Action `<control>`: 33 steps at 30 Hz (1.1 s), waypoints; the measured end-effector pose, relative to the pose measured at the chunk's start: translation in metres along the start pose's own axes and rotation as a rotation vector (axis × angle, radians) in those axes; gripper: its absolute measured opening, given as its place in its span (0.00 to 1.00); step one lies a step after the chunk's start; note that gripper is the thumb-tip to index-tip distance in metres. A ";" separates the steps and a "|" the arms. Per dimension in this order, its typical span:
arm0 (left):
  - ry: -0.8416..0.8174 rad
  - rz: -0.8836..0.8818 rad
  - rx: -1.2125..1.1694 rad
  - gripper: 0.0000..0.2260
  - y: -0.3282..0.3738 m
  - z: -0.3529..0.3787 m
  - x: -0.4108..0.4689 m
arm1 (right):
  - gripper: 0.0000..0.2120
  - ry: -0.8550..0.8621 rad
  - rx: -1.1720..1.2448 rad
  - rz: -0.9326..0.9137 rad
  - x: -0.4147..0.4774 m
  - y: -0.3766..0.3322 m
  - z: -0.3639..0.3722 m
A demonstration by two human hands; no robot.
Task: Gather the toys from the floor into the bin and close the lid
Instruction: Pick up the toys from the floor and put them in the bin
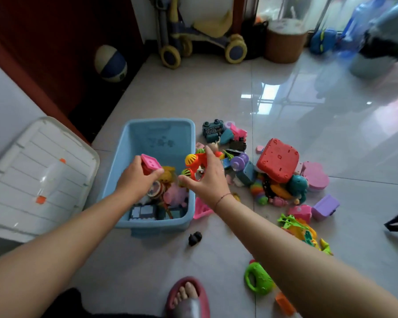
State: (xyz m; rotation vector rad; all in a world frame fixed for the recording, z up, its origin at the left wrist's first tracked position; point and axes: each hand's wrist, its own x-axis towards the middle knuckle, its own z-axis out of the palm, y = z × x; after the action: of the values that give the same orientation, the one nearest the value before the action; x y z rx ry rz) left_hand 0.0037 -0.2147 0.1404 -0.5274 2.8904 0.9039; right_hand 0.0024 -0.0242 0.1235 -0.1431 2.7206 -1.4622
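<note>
Toys [276, 173], light rigid plastic, fill your hands: left hand [136, 177] pinches a pink block [150, 163], right hand [208, 177] cups an orange rattle [197, 162] over the bin [133, 143]; grip by edges

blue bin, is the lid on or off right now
Off. The blue bin is open-topped with toys visible inside, and the white lid sits apart to its left, beside the wall.

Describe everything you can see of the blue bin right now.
The blue bin is a rectangular open-topped tub, apparently smooth plastic, with a rolled rim and a handle lip on its near end. It stands upright on the tiled floor, with no lid on it. Its near half holds toys; the far half shows bare bottom. A pink triangular toy lies against its right wall. The left hand holds a pink block above it.
</note>
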 end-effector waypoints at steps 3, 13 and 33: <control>0.012 -0.075 -0.027 0.22 -0.022 -0.005 0.003 | 0.50 -0.081 -0.007 -0.015 -0.005 -0.017 0.022; -0.029 -0.068 -0.014 0.25 -0.023 0.006 0.000 | 0.48 -0.131 0.013 0.014 -0.004 -0.016 0.042; -0.636 0.454 0.149 0.37 0.113 0.296 -0.101 | 0.49 0.105 -0.345 0.834 -0.151 0.292 -0.110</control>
State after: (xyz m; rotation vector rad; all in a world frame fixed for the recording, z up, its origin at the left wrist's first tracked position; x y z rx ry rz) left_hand 0.0494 0.0695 -0.0263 0.3856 2.4665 0.7098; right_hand 0.1264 0.2431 -0.0596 0.9502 2.5395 -0.7730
